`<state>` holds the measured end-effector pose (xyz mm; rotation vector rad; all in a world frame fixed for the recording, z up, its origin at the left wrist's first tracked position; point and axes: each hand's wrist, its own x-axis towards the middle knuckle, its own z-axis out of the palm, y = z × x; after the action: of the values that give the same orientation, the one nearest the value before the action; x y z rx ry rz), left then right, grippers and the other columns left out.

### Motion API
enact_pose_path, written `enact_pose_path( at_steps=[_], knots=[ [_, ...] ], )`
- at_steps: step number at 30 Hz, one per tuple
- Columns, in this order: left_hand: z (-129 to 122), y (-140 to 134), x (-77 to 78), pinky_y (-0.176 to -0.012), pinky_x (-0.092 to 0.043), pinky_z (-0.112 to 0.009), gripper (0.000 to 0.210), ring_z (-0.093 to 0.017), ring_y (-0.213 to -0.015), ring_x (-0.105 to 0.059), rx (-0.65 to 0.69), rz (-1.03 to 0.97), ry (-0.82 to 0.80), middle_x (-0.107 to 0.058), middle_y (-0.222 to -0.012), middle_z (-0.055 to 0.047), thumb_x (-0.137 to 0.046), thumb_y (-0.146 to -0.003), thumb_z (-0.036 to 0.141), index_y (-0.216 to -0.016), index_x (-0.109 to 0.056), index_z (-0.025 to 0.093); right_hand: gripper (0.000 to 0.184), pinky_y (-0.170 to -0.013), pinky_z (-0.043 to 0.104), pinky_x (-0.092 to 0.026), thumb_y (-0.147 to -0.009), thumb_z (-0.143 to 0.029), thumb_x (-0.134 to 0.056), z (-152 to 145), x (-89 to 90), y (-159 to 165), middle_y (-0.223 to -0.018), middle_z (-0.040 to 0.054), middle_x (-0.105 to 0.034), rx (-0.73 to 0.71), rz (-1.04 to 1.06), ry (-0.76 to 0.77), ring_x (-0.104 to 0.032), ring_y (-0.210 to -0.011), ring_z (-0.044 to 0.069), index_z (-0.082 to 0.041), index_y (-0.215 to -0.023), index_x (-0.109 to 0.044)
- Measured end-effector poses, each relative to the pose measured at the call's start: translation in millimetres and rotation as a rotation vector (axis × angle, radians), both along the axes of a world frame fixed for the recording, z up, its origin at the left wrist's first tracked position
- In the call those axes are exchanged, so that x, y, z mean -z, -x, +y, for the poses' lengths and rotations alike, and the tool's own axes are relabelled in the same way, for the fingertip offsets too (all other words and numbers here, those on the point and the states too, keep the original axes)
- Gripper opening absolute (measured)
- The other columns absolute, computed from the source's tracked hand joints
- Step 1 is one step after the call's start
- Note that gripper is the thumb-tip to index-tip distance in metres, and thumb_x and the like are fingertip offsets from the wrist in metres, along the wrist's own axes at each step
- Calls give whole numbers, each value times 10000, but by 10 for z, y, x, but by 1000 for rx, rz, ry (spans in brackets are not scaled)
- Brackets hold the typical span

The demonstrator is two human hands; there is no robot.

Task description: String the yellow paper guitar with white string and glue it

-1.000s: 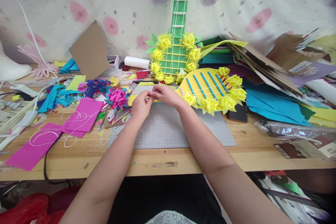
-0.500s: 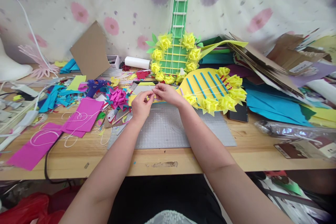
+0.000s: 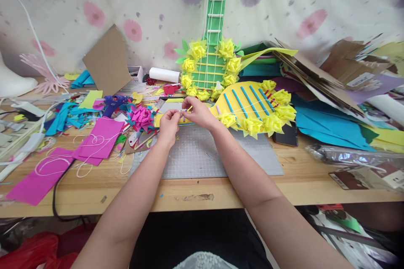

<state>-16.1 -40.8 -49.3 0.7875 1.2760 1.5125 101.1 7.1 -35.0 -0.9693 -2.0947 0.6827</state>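
Note:
A yellow paper guitar (image 3: 224,101) with blue bars and yellow paper flowers lies across the grey cutting mat (image 3: 202,155), its neck pointing left. Thin white string (image 3: 249,107) runs over its body toward my hands. Above the neck, my left hand (image 3: 168,128) is closed in a pinch, and the string's end seems to be between its fingertips. My right hand (image 3: 201,114) meets it from the right, thumb and forefinger pinched on the thin string, which is hard to make out there. A magenta paper flower (image 3: 141,118) sits at the neck's left end.
Behind stands a green paper guitar (image 3: 202,76) with yellow flowers. Left are a blue glue gun (image 3: 111,105), magenta sheets (image 3: 97,139), loose cord and paper scraps. A black phone (image 3: 286,134), blue sheets (image 3: 328,122) and piled cardboard (image 3: 318,80) lie right.
My right hand's fingers have lifted and spread a little at the pinch. My left hand has turned slightly and moved a bit right. The yellow guitar stays in place.

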Motion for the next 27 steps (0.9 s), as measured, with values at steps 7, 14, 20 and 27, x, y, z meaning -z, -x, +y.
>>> enact_pose_path(
  at_steps=[7, 14, 20, 27],
  knots=[
    [-24, 74, -99, -338, -114, -142, 187, 16, -373, -246, 121, -276, 83, -422, -567, 75, -643, -535, 192, -662, -515, 140, 93, -728, 283, -408, -689, -152, -464, -18, -15, 0, -823, 21, -550, 15, 0, -31, -507, -804, 149, -191, -760, -509],
    [-21, 86, -103, -332, -127, -141, 203, 22, -369, -242, 90, -270, 64, -454, -571, 73, -682, -528, 197, -663, -542, 139, 98, -780, 311, -398, -722, -232, -534, -99, -136, -25, -834, 38, -579, -4, -71, -85, -521, -845, 172, -176, -778, -591],
    [-13, 91, -72, -343, -117, -149, 241, 20, -364, -238, 63, -238, 49, -477, -555, 70, -727, -510, 198, -661, -550, 135, 46, -734, 293, -399, -696, -206, -529, -54, -100, -46, -796, 31, -577, 34, -81, -82, -516, -801, 165, -183, -709, -566],
    [7, 102, -47, -339, -114, -151, 247, 21, -365, -233, 45, -237, 53, -465, -553, 70, -733, -496, 192, -658, -555, 132, 217, -695, 294, -402, -663, -172, -512, -26, -183, -194, -916, 34, -595, 185, -19, -45, -499, -742, 150, -192, -874, -564]
  ],
)
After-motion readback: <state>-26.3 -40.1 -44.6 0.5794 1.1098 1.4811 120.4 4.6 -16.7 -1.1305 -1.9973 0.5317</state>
